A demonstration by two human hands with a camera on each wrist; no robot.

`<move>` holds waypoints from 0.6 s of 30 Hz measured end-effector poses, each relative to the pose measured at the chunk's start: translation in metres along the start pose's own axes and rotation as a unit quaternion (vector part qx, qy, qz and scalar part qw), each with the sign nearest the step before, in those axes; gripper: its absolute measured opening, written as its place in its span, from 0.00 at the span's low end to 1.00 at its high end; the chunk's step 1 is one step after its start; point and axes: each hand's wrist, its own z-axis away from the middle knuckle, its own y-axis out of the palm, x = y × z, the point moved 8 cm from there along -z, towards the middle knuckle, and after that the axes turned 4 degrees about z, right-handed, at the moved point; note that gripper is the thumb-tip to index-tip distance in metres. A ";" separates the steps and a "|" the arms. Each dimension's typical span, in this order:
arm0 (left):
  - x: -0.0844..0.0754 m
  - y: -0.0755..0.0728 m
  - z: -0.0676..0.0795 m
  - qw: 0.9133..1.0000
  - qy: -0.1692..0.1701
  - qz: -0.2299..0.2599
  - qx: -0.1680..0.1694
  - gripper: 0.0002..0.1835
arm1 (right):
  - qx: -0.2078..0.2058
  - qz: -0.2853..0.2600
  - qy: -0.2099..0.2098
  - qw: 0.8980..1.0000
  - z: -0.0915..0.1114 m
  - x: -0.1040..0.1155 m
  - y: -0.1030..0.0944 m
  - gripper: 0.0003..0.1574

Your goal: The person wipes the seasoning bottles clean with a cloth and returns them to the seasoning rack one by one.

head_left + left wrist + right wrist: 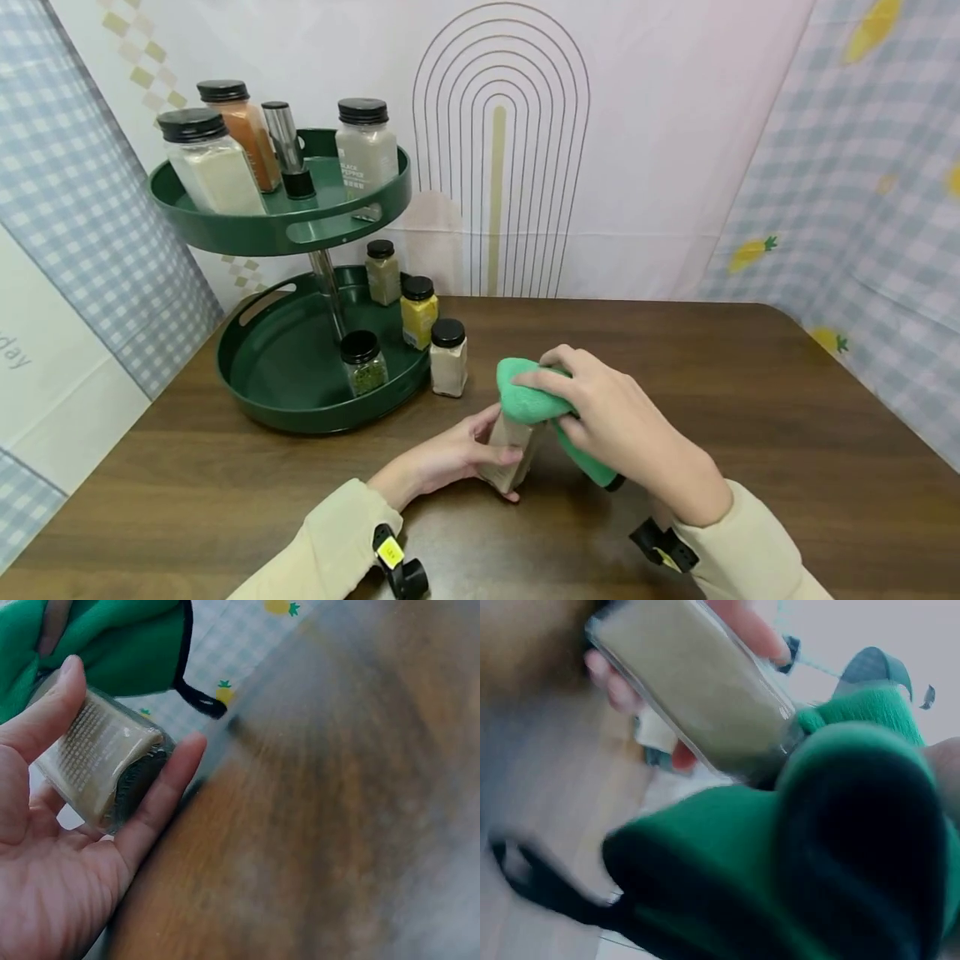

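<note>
My left hand (457,454) grips a square glass spice jar (504,467) by its sides, holding it tilted. Pale beige contents and printed text show through the jar (94,746) in the left wrist view, with the little finger under its base. Over the jar's top end, my right hand (618,408) clasps a bunched green cloth (528,398), which hides the lid. A loose part of the cloth (705,825), with dark edging and a hanging loop, droops beside the jar in the right wrist view.
At the left stands a two-tier green turntable rack (300,421). Its upper tray (262,235) bears several large jars and a silver cylinder (288,150). Small jars are on the lower tray, and a white-filled jar (448,367) stands on the wooden table (675,350) next to it.
</note>
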 end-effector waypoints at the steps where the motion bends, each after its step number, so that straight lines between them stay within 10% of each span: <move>1: 0.000 0.000 0.000 1.000 -0.002 -0.001 -0.003 0.38 | 0.016 -0.002 -0.001 1.000 0.000 0.000 0.003 0.34; 18: 0.001 0.002 0.000 1.000 -0.013 -0.019 0.003 0.37 | 0.075 -0.049 -0.017 0.996 0.004 -0.007 -0.005 0.40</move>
